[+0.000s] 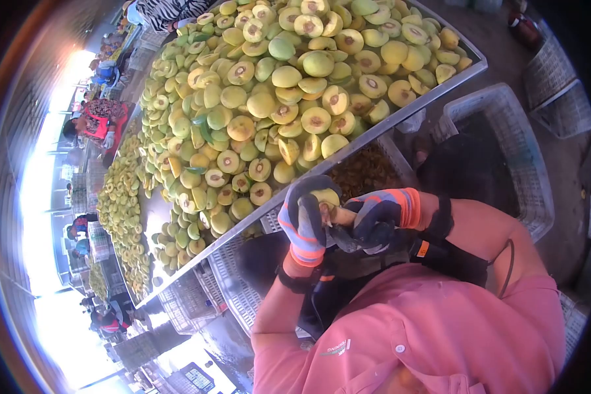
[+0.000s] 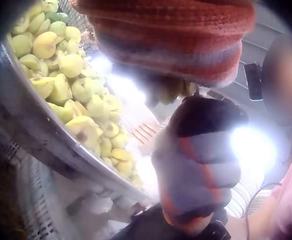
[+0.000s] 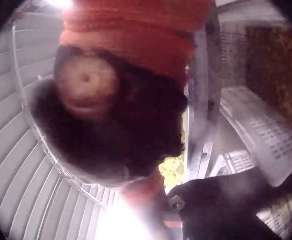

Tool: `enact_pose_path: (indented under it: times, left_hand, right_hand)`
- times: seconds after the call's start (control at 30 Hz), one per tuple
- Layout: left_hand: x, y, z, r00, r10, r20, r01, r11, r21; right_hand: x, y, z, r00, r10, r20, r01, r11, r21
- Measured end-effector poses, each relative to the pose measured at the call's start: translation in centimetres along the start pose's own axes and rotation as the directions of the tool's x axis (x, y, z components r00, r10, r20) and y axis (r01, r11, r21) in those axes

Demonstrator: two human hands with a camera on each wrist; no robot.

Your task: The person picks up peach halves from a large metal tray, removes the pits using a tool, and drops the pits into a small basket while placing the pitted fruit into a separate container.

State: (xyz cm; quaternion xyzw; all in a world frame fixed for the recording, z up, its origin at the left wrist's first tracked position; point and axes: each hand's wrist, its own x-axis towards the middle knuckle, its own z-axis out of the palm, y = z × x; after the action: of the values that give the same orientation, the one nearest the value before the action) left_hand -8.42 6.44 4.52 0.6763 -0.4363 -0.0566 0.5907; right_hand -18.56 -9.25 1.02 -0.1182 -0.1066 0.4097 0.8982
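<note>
My left hand (image 1: 302, 222), in a grey glove with orange stripes, grips a yellow-green fruit (image 1: 326, 196) just in front of my chest. My right hand (image 1: 373, 220), in a dark glove with an orange cuff, curls its fingers against the same fruit from the right. A tan bit (image 1: 341, 214) shows between the two hands; I cannot tell what it is. In the left wrist view the fruit (image 2: 169, 90) sits under the orange cuff, with my right hand (image 2: 196, 160) below it. The right wrist view is blurred: dark glove fingers (image 3: 116, 135) and a sliver of yellow fruit (image 3: 173, 167).
A long metal tray (image 1: 400, 115) heaped with halved yellow-green fruit (image 1: 276, 98) runs ahead of me. White plastic crates (image 1: 512, 125) stand to the right, and another (image 1: 233, 289) sits under the tray edge. Other people (image 1: 95, 125) work at the far left.
</note>
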Motion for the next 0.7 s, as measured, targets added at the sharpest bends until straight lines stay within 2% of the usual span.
enact_pose_path:
  times: [0.03,0.07,0.13,0.17,0.2,0.23,0.27,0.3,0.37,0.4,0.5,0.53,0.57,0.6,0.63,0.67,0.7]
  left_hand:
    - [0.0,0.1,0.2,0.999,-0.042,-0.029,0.042,0.999,-0.004]
    - [-0.5,-0.2,-0.2,0.957,-0.286,-0.053,0.281,0.956,-0.087]
    - [-0.7,-0.8,-2.0,0.96,-0.262,-0.101,0.278,0.936,0.217]
    - [-0.9,-0.9,-3.3,0.961,-0.247,-0.121,0.275,0.89,0.365]
    - [-1.3,-0.8,-5.3,0.955,-0.209,-0.212,0.283,0.858,0.429]
    - [-1.7,-0.5,-7.7,0.942,-0.16,-0.295,0.293,0.822,0.489]
    - [-2.2,0.4,-10.1,0.894,-0.268,-0.358,0.422,0.771,0.477]
    - [-2.6,1.4,-12.4,0.828,-0.367,-0.424,0.545,0.704,0.456]
    - [-2.8,2.4,-15.8,0.726,-0.454,-0.516,0.659,0.245,0.711]
    - [-3.4,1.4,-17.4,0.775,-0.37,-0.513,0.57,0.057,0.82]
    - [-3.0,-0.7,-19.1,0.899,-0.246,-0.363,0.324,-0.183,0.928]
    - [-1.0,-0.2,-18.1,0.886,-0.324,-0.333,0.363,0.035,0.931]
    - [0.2,-2.2,-18.2,0.913,-0.302,-0.275,0.378,0.366,0.851]
    - [2.6,-3.0,-16.8,0.937,-0.279,-0.21,0.311,0.393,0.866]
    - [4.8,-4.0,-15.6,0.943,-0.288,-0.166,0.291,0.476,0.83]
    - [7.1,-4.9,-14.3,0.962,-0.254,-0.095,0.209,0.473,0.856]
    - [9.0,-6.4,-13.2,0.973,-0.228,-0.031,0.12,0.39,0.913]
  right_hand:
    - [0.1,-0.2,0.4,0.999,-0.028,-0.014,0.028,1.0,0.0]
    - [0.1,-0.7,0.7,0.989,-0.059,-0.135,0.048,0.995,-0.083]
    - [0.2,-1.2,1.1,0.924,-0.146,-0.355,0.059,0.968,-0.244]
    - [0.2,-1.1,0.6,0.84,-0.183,-0.511,-0.051,0.911,-0.41]
    - [0.4,-1.0,-0.4,0.728,-0.252,-0.638,-0.188,0.822,-0.538]
    - [0.5,-0.9,-1.5,0.594,-0.348,-0.725,-0.34,0.708,-0.618]
    - [0.9,0.3,-2.6,0.464,-0.642,-0.61,-0.624,0.252,-0.74]
    - [0.9,0.5,-2.6,0.489,-0.617,-0.617,-0.706,0.136,-0.695]
    - [1.2,0.2,-2.4,0.532,-0.569,-0.627,-0.81,-0.124,-0.574]
    - [1.4,0.1,-2.1,0.53,-0.57,-0.627,-0.794,-0.076,-0.603]
    - [1.4,-0.4,-1.3,0.571,-0.623,-0.534,-0.749,-0.128,-0.651]
    - [1.6,-0.4,-1.4,0.572,-0.617,-0.541,-0.748,-0.122,-0.652]
    - [1.8,-0.3,-1.6,0.571,-0.612,-0.547,-0.749,-0.115,-0.653]
    - [1.9,-0.4,-1.7,0.568,-0.611,-0.552,-0.751,-0.11,-0.651]
    - [1.9,-0.6,-1.8,0.567,-0.598,-0.566,-0.739,-0.066,-0.67]
    - [1.9,-0.8,-1.9,0.563,-0.589,-0.579,-0.728,-0.022,-0.686]
    - [1.9,-0.9,-2.2,0.558,-0.582,-0.592,-0.715,0.026,-0.699]
